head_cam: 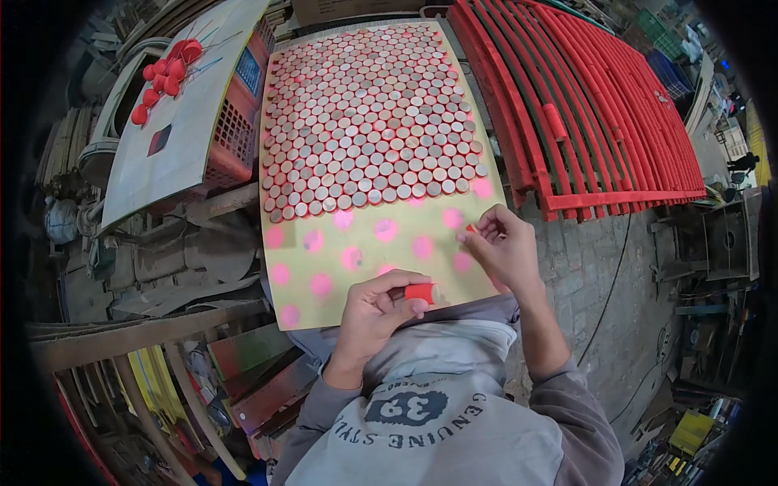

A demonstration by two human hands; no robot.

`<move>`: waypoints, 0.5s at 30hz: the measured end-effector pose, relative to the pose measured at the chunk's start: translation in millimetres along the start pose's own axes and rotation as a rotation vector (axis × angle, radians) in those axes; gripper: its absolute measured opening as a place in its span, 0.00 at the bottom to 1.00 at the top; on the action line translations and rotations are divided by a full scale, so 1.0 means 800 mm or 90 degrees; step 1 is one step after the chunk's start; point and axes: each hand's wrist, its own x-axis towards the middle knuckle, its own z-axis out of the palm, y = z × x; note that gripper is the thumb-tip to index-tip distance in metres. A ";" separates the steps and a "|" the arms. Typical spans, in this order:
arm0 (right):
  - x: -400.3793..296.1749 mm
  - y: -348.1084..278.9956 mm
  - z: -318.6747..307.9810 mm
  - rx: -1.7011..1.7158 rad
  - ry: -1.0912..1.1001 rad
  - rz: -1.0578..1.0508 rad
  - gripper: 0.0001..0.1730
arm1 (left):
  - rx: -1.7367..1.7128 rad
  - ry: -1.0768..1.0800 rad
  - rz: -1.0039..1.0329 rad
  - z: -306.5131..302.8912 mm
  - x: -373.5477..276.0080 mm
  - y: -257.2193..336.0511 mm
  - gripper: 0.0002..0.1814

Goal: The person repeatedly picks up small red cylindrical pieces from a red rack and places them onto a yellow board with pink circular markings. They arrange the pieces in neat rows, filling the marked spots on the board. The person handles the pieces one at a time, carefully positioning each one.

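My left hand point(386, 304) holds a short red cylinder point(419, 294) between thumb and fingers, its pale round end facing right, over the near edge of a yellow board point(389, 255). My right hand point(501, 240) pinches a small red piece point(471, 229) above the board's right side; what it is cannot be told. Many short cylinders point(371, 121) with pale round tops and red sides stand upright, packed in staggered rows across the board's far part. Pink round marks point(385, 230) dot the near part of the board.
On the left, a white panel point(182, 73) bearing red rounded pieces point(176, 68) with thin sticks lies over a red plastic crate point(234, 127). On the right lies a red slatted rack point(583, 115) with a red roller-like cylinder point(554, 122) on it. A cable point(611, 291) crosses the floor.
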 end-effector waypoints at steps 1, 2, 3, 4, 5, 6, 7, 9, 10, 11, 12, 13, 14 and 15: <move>0.006 0.011 0.005 -0.040 0.053 -0.044 0.16 | -0.004 -0.008 0.003 -0.004 -0.002 -0.003 0.17; 0.013 0.024 0.012 -0.081 0.107 -0.087 0.16 | -0.007 -0.016 0.006 -0.006 -0.003 -0.006 0.16; 0.014 0.026 0.016 -0.121 0.158 -0.129 0.15 | -0.014 -0.017 0.004 -0.007 -0.005 -0.009 0.16; 0.013 0.026 0.018 -0.137 0.164 -0.130 0.14 | -0.020 -0.018 0.002 -0.008 -0.008 -0.013 0.16; 0.011 0.022 0.018 -0.153 0.170 -0.132 0.13 | -0.026 -0.019 0.000 -0.007 -0.008 -0.015 0.17; 0.008 0.020 0.019 -0.169 0.175 -0.132 0.12 | -0.022 -0.024 -0.005 -0.007 -0.009 -0.016 0.16; 0.007 0.022 0.018 -0.166 0.162 -0.123 0.12 | -0.018 -0.028 -0.010 -0.006 -0.009 -0.017 0.16; 0.006 0.026 0.011 -0.162 0.135 -0.107 0.12 | -0.012 -0.030 -0.017 -0.006 -0.010 -0.017 0.16; 0.005 0.026 0.010 -0.143 0.146 -0.094 0.11 | -0.010 -0.028 -0.019 -0.006 -0.009 -0.017 0.16; 0.004 0.025 0.009 -0.125 0.156 -0.081 0.11 | -0.008 -0.027 -0.021 -0.006 -0.010 -0.017 0.16; 0.004 0.025 0.007 -0.107 0.167 -0.069 0.11 | -0.013 -0.024 -0.015 -0.006 -0.010 -0.017 0.16; 0.004 0.026 0.007 -0.120 0.181 -0.088 0.11 | -0.017 -0.020 -0.008 -0.006 -0.009 -0.017 0.16; 0.006 0.030 0.007 -0.133 0.195 -0.108 0.11 | -0.022 -0.017 -0.001 -0.006 -0.009 -0.018 0.16; 0.007 0.032 0.008 -0.145 0.211 -0.126 0.11 | -0.020 -0.018 -0.005 -0.007 -0.009 -0.018 0.16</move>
